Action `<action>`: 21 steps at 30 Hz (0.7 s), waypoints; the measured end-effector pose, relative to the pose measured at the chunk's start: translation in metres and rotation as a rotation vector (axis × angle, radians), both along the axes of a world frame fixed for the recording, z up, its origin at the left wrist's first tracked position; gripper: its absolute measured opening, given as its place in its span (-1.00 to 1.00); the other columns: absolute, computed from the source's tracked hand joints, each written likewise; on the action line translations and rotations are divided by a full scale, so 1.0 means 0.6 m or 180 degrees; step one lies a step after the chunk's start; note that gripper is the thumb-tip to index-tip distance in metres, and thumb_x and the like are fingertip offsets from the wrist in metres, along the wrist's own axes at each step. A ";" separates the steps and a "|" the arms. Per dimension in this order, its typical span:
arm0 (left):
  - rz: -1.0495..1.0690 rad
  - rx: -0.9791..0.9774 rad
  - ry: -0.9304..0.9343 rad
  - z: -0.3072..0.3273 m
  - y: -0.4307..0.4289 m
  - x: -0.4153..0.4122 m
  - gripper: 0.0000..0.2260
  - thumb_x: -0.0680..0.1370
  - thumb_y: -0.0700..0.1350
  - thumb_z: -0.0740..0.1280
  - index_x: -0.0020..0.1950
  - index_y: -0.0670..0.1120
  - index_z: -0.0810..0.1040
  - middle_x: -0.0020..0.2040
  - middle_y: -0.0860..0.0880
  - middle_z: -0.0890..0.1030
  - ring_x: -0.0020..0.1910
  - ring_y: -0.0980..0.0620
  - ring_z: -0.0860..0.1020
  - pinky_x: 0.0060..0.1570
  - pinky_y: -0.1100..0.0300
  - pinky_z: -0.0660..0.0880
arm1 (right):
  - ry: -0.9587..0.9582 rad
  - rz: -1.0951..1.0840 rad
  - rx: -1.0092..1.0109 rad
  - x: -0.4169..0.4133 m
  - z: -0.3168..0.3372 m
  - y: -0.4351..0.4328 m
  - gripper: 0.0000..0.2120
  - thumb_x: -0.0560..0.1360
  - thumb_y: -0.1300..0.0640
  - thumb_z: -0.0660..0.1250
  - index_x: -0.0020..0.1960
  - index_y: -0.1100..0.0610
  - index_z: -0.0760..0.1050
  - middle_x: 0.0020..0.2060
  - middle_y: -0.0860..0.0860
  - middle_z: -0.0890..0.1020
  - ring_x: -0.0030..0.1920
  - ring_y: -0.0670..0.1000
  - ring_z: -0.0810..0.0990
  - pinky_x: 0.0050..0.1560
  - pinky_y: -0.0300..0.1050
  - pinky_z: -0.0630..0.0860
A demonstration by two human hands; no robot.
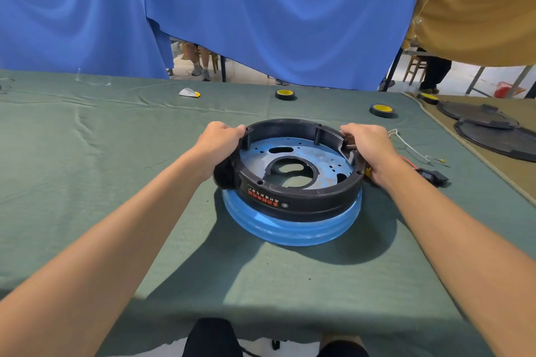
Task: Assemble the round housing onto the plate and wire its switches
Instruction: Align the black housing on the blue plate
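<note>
Round housing (301, 200): black ring w/ red + white print on its near wall, sitting on top of the blue plate (290, 230), approx mid-table on the green cloth (116, 182). Plate's stepped rim sticks out below the housing on the near side. Its flat face, w/ a big centre hole + smaller cut-outs, shows thru the ring. Can't tell if the housing is fully seated.

L hand (219, 142) grips the housing's left rim, fingers curled round the outer wall, thumb tip at the top edge. R hand (368, 145) grips the right rim, fingers bent over the edge. Its fingertips are hidden, so exact contact is unclear. A black block (224, 172) bulges from the housing's left outer wall, just under L hand.

Right of the housing, by the R wrist, a red wire (406, 160), thin white wires (412, 148) and a black connector (433, 177) lie on the cloth.

Behind the housing is a tape roll (285, 94), black w/ yellow core. A second tape roll (382, 110) sits behind-right, and a third tape roll (427, 98) further right at the cloth edge. Behind-left of the housing is a small white + yellow item (189, 92). Far right of the housing, two dark round covers (499, 139) overlap on a tan cloth (493, 177). A blue curtain (261, 9) hangs well behind the housing.
</note>
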State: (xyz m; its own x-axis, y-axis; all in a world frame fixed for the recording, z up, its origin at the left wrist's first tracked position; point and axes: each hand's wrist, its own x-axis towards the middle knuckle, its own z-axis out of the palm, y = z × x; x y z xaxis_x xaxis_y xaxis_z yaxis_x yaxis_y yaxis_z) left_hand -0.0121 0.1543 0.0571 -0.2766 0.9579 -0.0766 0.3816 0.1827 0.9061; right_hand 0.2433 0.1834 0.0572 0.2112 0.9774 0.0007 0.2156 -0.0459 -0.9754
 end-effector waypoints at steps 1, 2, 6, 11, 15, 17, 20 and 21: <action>0.0048 0.0003 -0.0044 -0.003 -0.004 -0.007 -0.74 0.63 0.07 0.25 -0.06 -0.12 0.53 -0.13 -0.18 0.55 -0.14 -0.11 0.51 0.13 -0.06 0.53 | -0.0086 0.0034 0.0011 0.004 0.001 -0.002 -0.75 0.41 0.02 0.34 -0.19 0.23 0.61 -0.28 0.12 0.63 -0.27 0.10 0.56 -0.18 -0.01 0.45; 0.0109 0.0017 -0.0046 -0.007 -0.008 -0.013 -0.74 0.63 0.06 0.24 -0.06 -0.12 0.52 -0.11 -0.20 0.57 -0.12 -0.12 0.51 0.17 -0.10 0.52 | -0.0172 0.0051 0.0036 0.009 0.000 -0.004 -0.69 0.45 -0.02 0.34 -0.15 0.25 0.61 -0.25 0.08 0.66 -0.27 0.06 0.58 -0.18 -0.05 0.47; 0.0188 0.0097 0.0060 -0.035 -0.025 -0.026 -0.80 0.64 0.03 0.22 -0.07 -0.06 0.49 -0.16 -0.14 0.52 -0.17 -0.07 0.47 0.14 -0.10 0.53 | -0.0219 0.0260 0.0005 0.019 -0.012 -0.018 -0.67 0.55 -0.03 0.29 -0.17 0.23 0.58 -0.28 0.06 0.63 -0.28 0.03 0.55 -0.22 -0.12 0.44; 0.0399 0.0192 0.0232 -0.049 -0.033 -0.025 -0.75 0.63 -0.11 0.25 -0.17 -0.23 0.54 -0.18 -0.13 0.55 -0.18 -0.11 0.41 -0.17 0.09 0.33 | -0.0161 0.0319 0.0058 0.008 -0.018 -0.031 -0.66 0.57 0.12 0.27 -0.01 0.45 0.54 -0.22 0.24 0.59 -0.21 0.14 0.54 -0.14 0.04 0.45; 0.0405 0.0203 0.0276 -0.047 -0.036 -0.020 -0.78 0.62 -0.17 0.25 -0.12 -0.25 0.60 -0.11 -0.18 0.63 -0.08 -0.16 0.52 -0.10 0.07 0.41 | -0.0265 0.0307 0.0046 0.009 -0.012 -0.036 -0.70 0.58 0.13 0.26 -0.02 0.38 0.58 -0.23 0.23 0.61 -0.23 0.15 0.57 -0.14 0.05 0.48; 0.0499 0.0236 0.0398 -0.049 -0.037 -0.013 -0.79 0.61 -0.17 0.25 -0.14 -0.20 0.61 -0.09 -0.18 0.63 -0.05 -0.19 0.54 -0.07 0.05 0.44 | -0.0204 0.0275 0.0047 0.012 -0.013 -0.036 -0.72 0.57 0.16 0.26 -0.06 0.39 0.57 -0.29 0.19 0.58 -0.27 0.12 0.54 -0.17 0.02 0.43; 0.0586 0.0267 0.0561 -0.049 -0.037 -0.003 -0.80 0.58 -0.16 0.23 -0.13 -0.19 0.61 -0.08 -0.18 0.63 -0.01 -0.22 0.53 -0.03 0.01 0.47 | 0.0108 0.0244 0.0011 0.016 -0.014 -0.039 -0.79 0.57 0.20 0.27 -0.09 0.34 0.57 -0.32 0.18 0.56 -0.34 0.10 0.52 -0.26 -0.05 0.44; 0.0577 0.0270 0.0583 -0.048 -0.036 -0.002 -0.79 0.58 -0.15 0.22 -0.12 -0.20 0.61 -0.08 -0.19 0.63 -0.01 -0.23 0.53 -0.04 0.00 0.47 | 0.0208 0.0244 -0.0005 0.017 -0.015 -0.040 -0.80 0.57 0.21 0.26 -0.09 0.34 0.56 -0.30 0.20 0.56 -0.32 0.11 0.53 -0.26 -0.04 0.45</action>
State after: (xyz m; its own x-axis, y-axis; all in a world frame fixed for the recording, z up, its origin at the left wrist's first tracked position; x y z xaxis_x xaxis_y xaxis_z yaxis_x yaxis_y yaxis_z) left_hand -0.0131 0.1325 0.0281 -0.4462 0.8923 0.0690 0.5085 0.1893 0.8400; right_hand 0.2537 0.1591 0.0484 0.1353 0.9907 -0.0124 0.1543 -0.0334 -0.9875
